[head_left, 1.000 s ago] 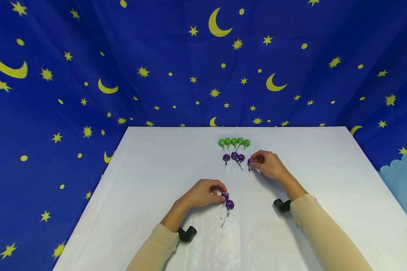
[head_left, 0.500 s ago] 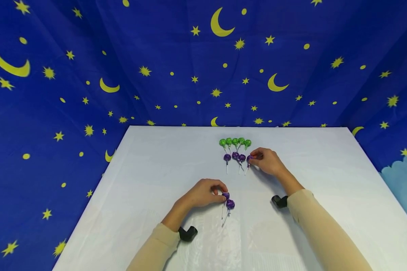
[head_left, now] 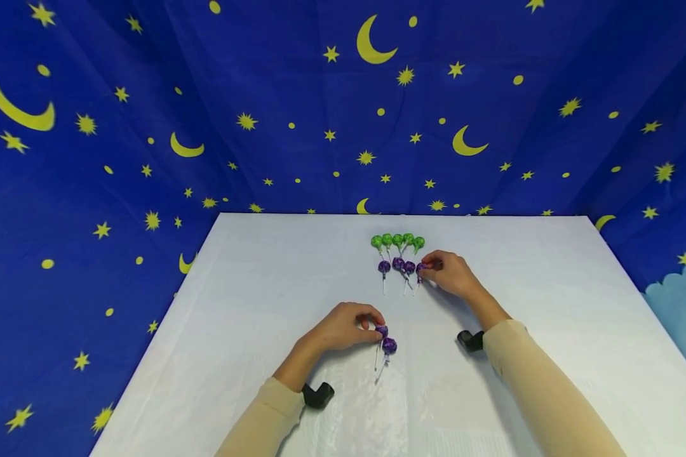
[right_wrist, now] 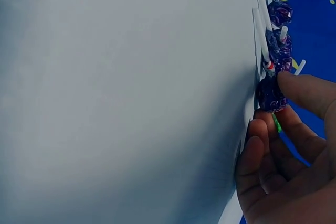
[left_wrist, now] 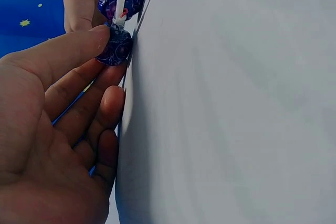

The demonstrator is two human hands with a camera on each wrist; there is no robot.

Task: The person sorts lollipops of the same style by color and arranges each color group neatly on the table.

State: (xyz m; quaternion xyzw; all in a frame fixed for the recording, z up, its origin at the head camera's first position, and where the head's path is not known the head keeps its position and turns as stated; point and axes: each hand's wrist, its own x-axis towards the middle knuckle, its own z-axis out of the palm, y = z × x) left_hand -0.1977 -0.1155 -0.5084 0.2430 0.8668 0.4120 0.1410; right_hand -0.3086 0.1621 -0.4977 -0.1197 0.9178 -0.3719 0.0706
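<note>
My left hand (head_left: 345, 327) pinches a purple-wrapped lollipop (left_wrist: 115, 48) by its head between thumb and fingers, low over the table. Touching or just beside it lies another purple lollipop (head_left: 389, 345), its white stick pointing toward me. Farther off, my right hand (head_left: 448, 271) pinches the head of a purple lollipop (right_wrist: 271, 95) at the right end of a row. Left of that one lie three more purple lollipops (head_left: 384, 266), two of them close together with crossing sticks. Behind them is a row of several green lollipops (head_left: 397, 240), heads pointing away.
The white table (head_left: 286, 254) reaches back to a blue curtain (head_left: 297, 82) with yellow moons and stars. A black wrist mount (head_left: 319, 395) sits on the left forearm, another black mount (head_left: 470, 341) on the right.
My right hand has moved slightly away and left, bringing its purple lollipop closer to the other purple ones. The left hand has stayed in place, still holding its lollipop.
</note>
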